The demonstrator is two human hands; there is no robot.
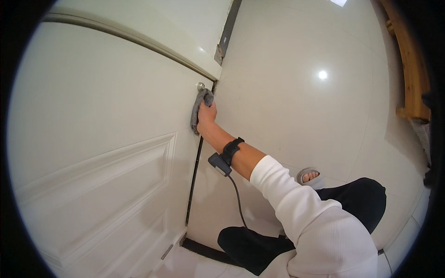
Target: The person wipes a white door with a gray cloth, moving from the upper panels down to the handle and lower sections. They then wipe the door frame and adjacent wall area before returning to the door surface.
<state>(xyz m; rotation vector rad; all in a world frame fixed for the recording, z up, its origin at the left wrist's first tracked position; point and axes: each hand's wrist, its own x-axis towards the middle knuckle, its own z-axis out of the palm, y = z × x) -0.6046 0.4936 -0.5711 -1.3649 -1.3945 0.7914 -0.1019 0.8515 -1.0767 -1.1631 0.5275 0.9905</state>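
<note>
My right hand point(207, 113) grips a bunched grey cloth point(195, 116) against the lower edge of a white panelled door point(104, 87). The cloth's upper end is folded over beside the thumb and lies close to a small round metal fitting point(200, 86), which looks like a door stop. The fingers are mostly hidden behind the hand and cloth. A black strap point(231, 149) with a dark grey sensor box point(219, 164) is on the forearm, and its cable point(238, 194) hangs down towards the knee. My left hand is out of view.
A dark gap point(194, 180) runs under the door's bottom edge. Pale glossy tiles point(295, 104) cover the floor. Wooden furniture point(413, 69) stands at the right. My slippered foot point(310, 176) and bent knees point(361, 198) are close below the arm. A dark threshold strip point(208, 251) lies near the bottom.
</note>
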